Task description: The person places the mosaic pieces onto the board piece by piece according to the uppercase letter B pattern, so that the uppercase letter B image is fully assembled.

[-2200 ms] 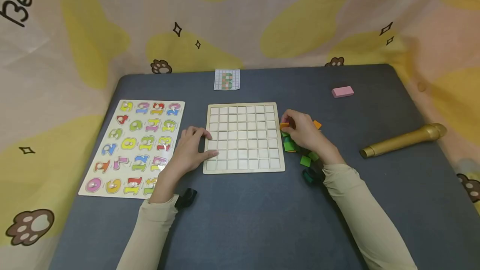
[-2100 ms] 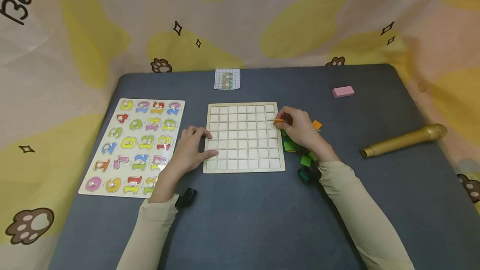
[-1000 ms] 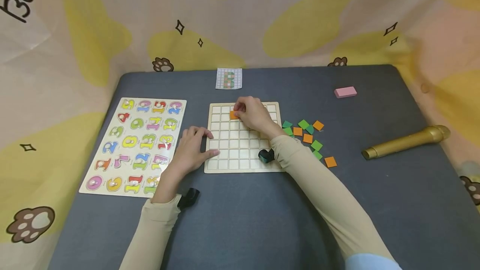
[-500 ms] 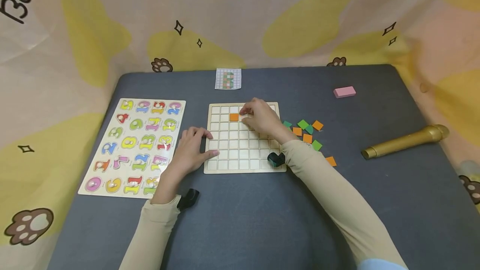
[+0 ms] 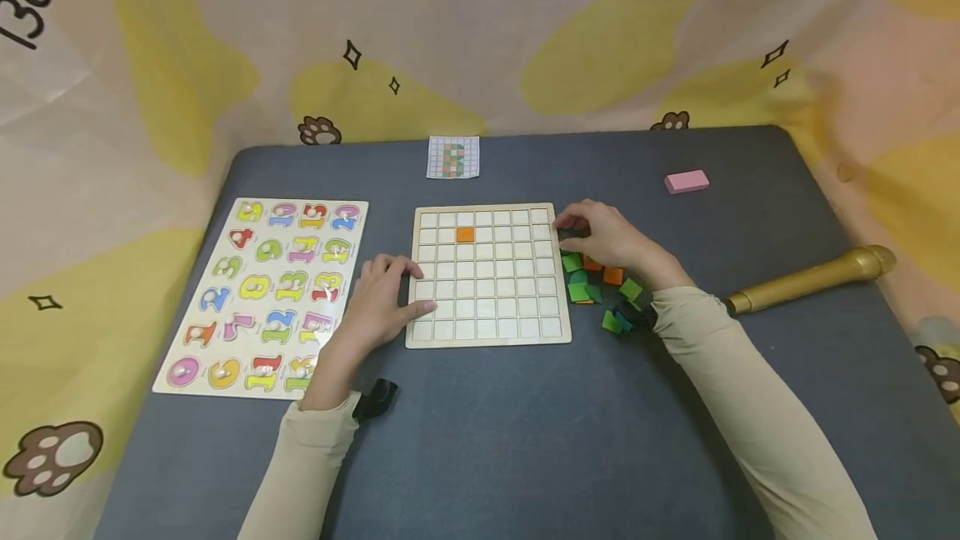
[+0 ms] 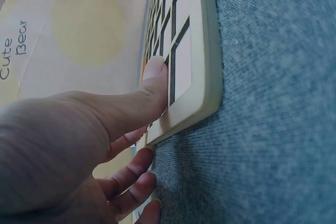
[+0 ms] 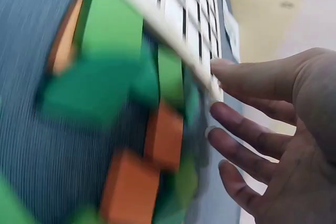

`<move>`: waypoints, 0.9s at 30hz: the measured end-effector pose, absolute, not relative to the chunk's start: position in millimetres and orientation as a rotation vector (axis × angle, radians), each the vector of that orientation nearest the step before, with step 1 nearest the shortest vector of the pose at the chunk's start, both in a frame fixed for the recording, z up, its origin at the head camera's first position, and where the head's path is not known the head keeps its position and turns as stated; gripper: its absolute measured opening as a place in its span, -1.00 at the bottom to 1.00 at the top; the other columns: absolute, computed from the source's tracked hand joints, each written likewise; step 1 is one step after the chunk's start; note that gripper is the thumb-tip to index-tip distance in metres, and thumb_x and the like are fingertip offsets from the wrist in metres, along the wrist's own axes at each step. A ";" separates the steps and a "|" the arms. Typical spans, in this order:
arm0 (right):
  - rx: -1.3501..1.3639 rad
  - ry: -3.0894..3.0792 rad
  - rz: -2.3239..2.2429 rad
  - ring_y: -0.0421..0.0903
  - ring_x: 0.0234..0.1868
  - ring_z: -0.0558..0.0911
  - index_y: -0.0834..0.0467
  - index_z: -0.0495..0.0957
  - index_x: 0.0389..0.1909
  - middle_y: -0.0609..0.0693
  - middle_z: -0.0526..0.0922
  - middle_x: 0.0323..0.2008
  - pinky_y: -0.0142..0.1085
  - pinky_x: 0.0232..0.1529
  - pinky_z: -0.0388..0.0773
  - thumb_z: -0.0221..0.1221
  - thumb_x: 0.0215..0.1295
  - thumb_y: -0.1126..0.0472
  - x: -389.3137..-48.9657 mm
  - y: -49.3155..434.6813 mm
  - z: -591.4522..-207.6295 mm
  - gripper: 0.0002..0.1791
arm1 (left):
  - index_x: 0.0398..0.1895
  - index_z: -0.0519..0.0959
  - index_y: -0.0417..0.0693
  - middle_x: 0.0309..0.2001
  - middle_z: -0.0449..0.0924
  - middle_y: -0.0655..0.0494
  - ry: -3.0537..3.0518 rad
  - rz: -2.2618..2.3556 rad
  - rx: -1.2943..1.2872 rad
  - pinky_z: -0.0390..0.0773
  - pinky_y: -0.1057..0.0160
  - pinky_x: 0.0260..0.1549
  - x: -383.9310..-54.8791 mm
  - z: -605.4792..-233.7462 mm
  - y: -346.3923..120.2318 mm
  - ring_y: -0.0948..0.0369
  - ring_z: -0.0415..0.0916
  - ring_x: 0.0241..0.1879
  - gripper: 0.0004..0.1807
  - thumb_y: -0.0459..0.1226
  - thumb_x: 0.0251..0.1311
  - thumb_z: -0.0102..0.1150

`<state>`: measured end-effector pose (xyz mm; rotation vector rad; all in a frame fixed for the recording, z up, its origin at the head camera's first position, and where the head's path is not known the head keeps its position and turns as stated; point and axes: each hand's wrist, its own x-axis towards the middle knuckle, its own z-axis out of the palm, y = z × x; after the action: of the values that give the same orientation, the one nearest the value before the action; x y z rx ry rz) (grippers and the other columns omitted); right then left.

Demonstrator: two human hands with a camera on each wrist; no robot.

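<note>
A square pale board with a grid of white cells (image 5: 486,343) lies mid-table. One orange square tile (image 5: 465,234) sits in a cell near its top left. My left hand (image 5: 381,300) rests on the board's left edge; in the left wrist view its thumb (image 6: 139,98) lies over the rim near a corner, other fingers beside the edge. My right hand (image 5: 609,236) hovers by the board's upper right edge with fingers apart, holding nothing. Beneath and beside it are loose green tiles (image 5: 579,292) and orange tiles (image 5: 613,276), blurred in the right wrist view.
A small card with a coloured grid pattern (image 5: 453,157) lies behind the board. To the left is a number puzzle board (image 5: 258,298). A pink block (image 5: 686,182) stands at the back right, and a gold microphone-shaped object (image 5: 813,280) lies at the right.
My right hand has picked an orange tile from beside the board, set it in an upper left cell, let go and moved back right over the loose tiles. The left hand has stayed still.
</note>
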<state>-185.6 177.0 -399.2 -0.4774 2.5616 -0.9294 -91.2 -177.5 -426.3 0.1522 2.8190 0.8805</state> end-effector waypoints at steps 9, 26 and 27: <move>-0.385 2.579 -0.883 0.22 0.11 0.49 0.25 0.64 0.22 0.27 0.52 0.10 0.09 0.13 0.47 0.30 0.40 0.44 -182.3 223.9 -402.8 -0.61 | 0.13 0.51 -0.10 0.32 0.37 -0.29 2.801 0.890 0.159 0.30 -0.27 0.31 -94.0 -426.6 -177.6 -0.21 0.27 0.30 -0.48 -0.14 0.23 0.55; -0.432 2.698 -0.994 0.05 -0.24 0.54 0.28 0.71 -0.12 0.18 0.65 -0.28 -0.29 -0.21 0.45 0.38 0.36 0.38 -185.1 221.0 -414.1 -0.88 | 0.11 0.52 -0.09 0.32 0.37 -0.28 2.785 0.893 0.138 0.22 -0.31 0.34 -94.0 -427.8 -177.0 -0.23 0.27 0.34 -0.48 -0.13 0.21 0.56; -0.437 2.716 -1.013 0.05 -0.24 0.55 0.28 0.71 -0.13 0.18 0.66 -0.28 -0.29 -0.20 0.45 0.38 0.37 0.36 -185.2 218.6 -415.1 -0.88 | 0.12 0.52 -0.09 0.32 0.37 -0.28 2.785 0.894 0.138 0.21 -0.31 0.34 -94.1 -427.7 -177.0 -0.23 0.27 0.34 -0.48 -0.13 0.21 0.56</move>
<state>-185.2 218.6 -415.1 -0.4370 2.7157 -1.0128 -94.1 -177.0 -427.7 0.1378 2.7847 0.8939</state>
